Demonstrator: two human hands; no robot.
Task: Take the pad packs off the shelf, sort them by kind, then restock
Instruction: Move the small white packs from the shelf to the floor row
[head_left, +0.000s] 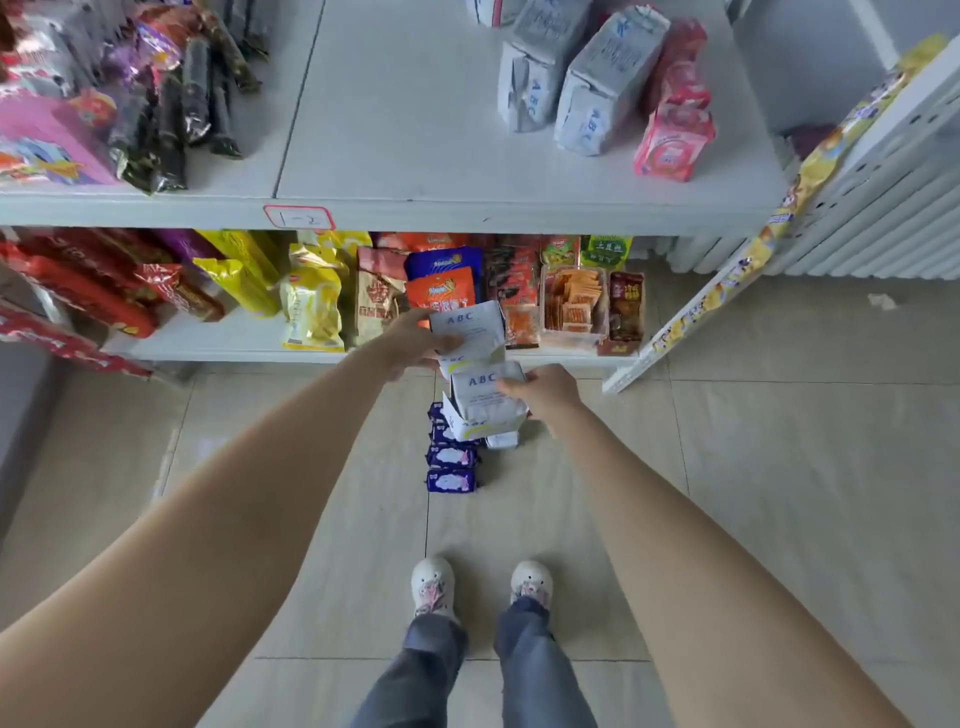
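Observation:
My left hand (415, 338) grips a white ABC pad pack (470, 327) in front of the lower shelf. Just below it, my right hand (545, 392) grips another white ABC pack (483, 397), with more white packs (475, 428) beneath it. On the floor lies a row of purple pad packs (451, 470), partly hidden by the white ones. The top shelf (415, 156) carries several white ABC packs (597, 88) and pink packs (670, 140) at its right end.
Snack bags (311, 301) and a clear box of orange snacks (571, 306) fill the lower shelf. Dark and pink packets (171, 104) crowd the top shelf's left side. A white radiator (857, 218) and a leaning shelf board (727, 280) stand right. My shoes (483, 584) are on the tiled floor.

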